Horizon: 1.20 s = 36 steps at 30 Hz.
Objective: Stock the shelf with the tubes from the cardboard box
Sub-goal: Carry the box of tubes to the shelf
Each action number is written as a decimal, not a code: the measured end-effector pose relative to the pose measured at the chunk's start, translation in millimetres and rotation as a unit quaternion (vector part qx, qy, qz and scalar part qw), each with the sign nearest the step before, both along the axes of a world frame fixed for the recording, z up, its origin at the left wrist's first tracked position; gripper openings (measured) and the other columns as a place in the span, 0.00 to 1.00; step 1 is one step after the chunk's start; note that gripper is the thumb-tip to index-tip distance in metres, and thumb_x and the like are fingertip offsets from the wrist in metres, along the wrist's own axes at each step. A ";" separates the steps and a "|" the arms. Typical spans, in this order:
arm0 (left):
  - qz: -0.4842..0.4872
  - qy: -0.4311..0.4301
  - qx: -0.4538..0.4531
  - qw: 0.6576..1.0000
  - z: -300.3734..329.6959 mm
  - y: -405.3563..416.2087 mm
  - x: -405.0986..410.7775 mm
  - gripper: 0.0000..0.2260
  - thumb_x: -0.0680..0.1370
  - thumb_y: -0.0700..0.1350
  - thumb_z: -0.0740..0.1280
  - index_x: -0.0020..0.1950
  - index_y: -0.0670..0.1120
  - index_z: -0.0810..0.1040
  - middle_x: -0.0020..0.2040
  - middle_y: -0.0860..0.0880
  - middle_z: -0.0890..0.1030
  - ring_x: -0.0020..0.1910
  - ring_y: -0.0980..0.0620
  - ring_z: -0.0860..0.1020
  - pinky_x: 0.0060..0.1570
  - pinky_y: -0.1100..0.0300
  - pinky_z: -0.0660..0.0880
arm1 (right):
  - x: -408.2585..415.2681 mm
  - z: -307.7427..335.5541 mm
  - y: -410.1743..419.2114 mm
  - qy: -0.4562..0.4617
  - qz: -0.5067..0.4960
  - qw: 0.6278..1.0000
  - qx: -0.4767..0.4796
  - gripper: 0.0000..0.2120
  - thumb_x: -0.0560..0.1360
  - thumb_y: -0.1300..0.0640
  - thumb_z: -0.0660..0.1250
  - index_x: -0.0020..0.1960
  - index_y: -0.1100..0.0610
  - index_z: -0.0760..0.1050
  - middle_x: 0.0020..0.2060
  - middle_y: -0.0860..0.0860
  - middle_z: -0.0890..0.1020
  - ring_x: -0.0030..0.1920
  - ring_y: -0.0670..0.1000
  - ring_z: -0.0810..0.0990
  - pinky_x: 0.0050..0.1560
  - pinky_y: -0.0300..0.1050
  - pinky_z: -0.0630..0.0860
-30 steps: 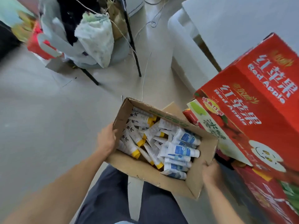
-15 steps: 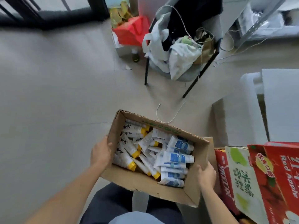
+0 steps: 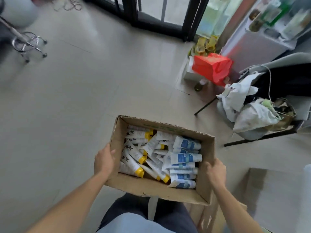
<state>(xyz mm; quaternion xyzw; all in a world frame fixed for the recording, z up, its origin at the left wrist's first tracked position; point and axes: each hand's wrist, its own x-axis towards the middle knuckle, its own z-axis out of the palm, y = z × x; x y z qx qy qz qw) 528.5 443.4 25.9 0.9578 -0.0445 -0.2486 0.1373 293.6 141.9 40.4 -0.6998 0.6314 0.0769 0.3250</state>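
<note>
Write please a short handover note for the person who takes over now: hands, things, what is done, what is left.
Left hand grips the left wall of the cardboard box; right hand grips its right wall. The box is carried above the floor, in front of the legs.
Tubes lie loose inside: yellow-capped on the left, blue-labelled on the right.
Done: box picked up.
Left: every tube is unshelved.

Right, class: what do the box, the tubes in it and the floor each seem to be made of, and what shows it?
Box: brown corrugated cardboard, matt, with frayed, creased edges.
Tubes: probably soft plastic, smooth and printed, with flat crimped ends; some have yellow caps.
Floor: likely large pale tiles, slightly glossy, with thin joint lines.
</note>
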 end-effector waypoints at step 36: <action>0.421 -0.014 0.040 0.906 38.4 175.1 213.8 0.07 0.82 0.44 0.63 0.55 0.42 0.75 0.48 0.41 0.83 0.46 0.40 0.82 0.42 0.53 0.75 | 561.0 21.4 87.5 -0.059 0.480 0.873 0.059 0.06 0.71 0.64 0.65 0.40 0.54 0.77 0.33 0.49 0.82 0.36 0.52 0.81 0.36 0.43 0.74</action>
